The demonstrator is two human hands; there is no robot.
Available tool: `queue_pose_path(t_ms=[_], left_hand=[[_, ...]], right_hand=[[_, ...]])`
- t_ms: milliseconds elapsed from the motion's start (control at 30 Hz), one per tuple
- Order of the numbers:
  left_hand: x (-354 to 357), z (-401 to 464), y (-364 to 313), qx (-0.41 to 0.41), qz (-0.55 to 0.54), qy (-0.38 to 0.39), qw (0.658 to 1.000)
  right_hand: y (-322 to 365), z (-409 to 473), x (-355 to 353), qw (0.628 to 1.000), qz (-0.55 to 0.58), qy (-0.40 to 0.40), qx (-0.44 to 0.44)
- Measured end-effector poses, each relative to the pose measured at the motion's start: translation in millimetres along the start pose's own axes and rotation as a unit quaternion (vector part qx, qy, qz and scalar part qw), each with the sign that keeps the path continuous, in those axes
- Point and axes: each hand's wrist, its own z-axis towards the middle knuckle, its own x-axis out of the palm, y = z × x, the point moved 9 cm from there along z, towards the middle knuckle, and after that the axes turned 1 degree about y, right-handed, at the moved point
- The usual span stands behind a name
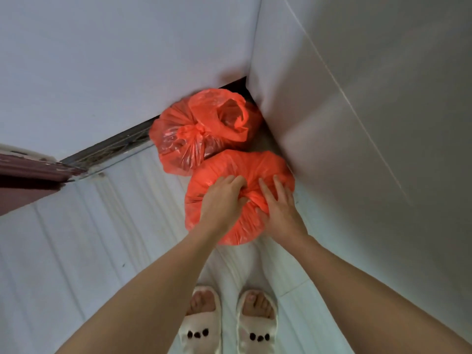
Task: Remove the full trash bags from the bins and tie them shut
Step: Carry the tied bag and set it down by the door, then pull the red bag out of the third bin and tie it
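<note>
Pale tiled floor (89, 251) in a corner where two white walls (127, 47) meet; dark door edge (25, 180) at left, a threshold strip running along the wall base. Our slippered feet (201, 325) stand just behind the work.

Two red trash bags sit on the floor, touching, tucked into the corner. The far bag (184, 141) is already knotted, its loose handle ends flopped open above the knot. No bin in view.

The near bag (240, 172) is the one in hand. Our left hand (222, 200) grips the gathered neck at the centre top, fingers curled into the plastic. Our right hand (278, 208) lies beside it, fingers fairly straight and spread over the bag's top, thumb tucked in at the gather. Whether a knot is formed there we cannot tell; the hands cover it.

Judgement: we are closing or cinching this second bag. To do it well:
- press air out before tightening, so the bag does not balloon
- keep the gather high and even, leaving enough tail to pull through
- pull the tails apart sideways, not upward; thin plastic may tear
- check the knot holds before we let go
</note>
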Motion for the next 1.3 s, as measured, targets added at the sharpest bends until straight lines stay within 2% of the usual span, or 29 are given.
queue_pose_path(t_ms=[133,233,333,467,667,767,800,833,967,1167,1300], left_hand=[[2,2,-13,-0.007,0.13,0.069,0.989],[-12,-11,-25,-0.012,0.165,0.122,0.979],[-41,-29,-41,-0.009,0.168,0.139,0.976],[-91,-62,-89,0.019,0.183,0.164,0.969],[-150,-150,-216,0.11,0.228,0.222,0.941],[-156,-208,-284,0.149,0.242,0.254,0.924],[-153,-229,-307,0.167,0.247,0.267,0.917],[-136,-278,-359,0.209,0.266,0.292,0.895],[-113,-329,-416,0.266,0.303,0.302,0.864],[5,-532,-570,0.369,0.293,0.326,0.82],[83,-656,-640,0.448,0.295,0.32,0.782]], right_hand=[[-6,-5,-7,0.996,-0.03,0.082,0.027],[6,-25,-26,0.99,-0.061,0.117,0.043],[24,-52,-52,0.992,-0.058,0.099,0.047],[48,-115,-104,0.994,0.041,0.074,0.074],[65,-273,-199,0.979,0.169,0.016,0.116],[42,-363,-222,0.963,0.194,-0.005,0.185],[28,-390,-225,0.956,0.209,-0.019,0.205],[-5,-463,-228,0.939,0.236,-0.049,0.246],[-36,-554,-218,0.901,0.295,-0.082,0.309],[-141,-821,-154,0.788,0.386,-0.206,0.433],[-194,-952,-108,0.719,0.416,-0.261,0.492]])
